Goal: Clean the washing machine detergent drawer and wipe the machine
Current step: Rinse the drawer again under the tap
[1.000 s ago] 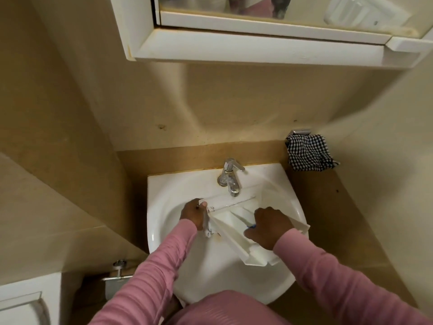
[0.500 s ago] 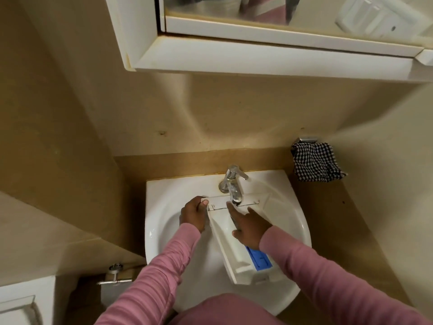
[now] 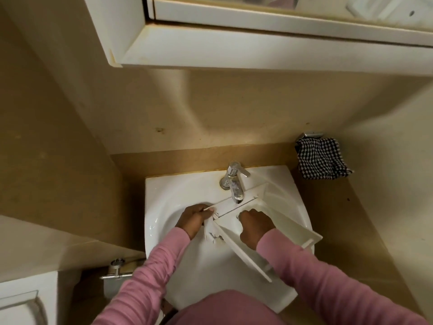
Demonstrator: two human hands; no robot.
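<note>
White detergent drawer spans the sink, left hand gripping its front, right hand curled inside, grasp unclear.

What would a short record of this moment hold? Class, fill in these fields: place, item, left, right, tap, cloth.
place: white sink below a wall cabinet
item: white detergent drawer, tilted across the basin, front panel under the tap
left: left hand grips the end of the drawer's front panel
right: right hand is knuckles-up inside a drawer compartment; whether it holds anything is hidden
tap: chrome tap; water flow cannot be told
cloth: checked cloth hangs on the wall, right of the sink
</note>
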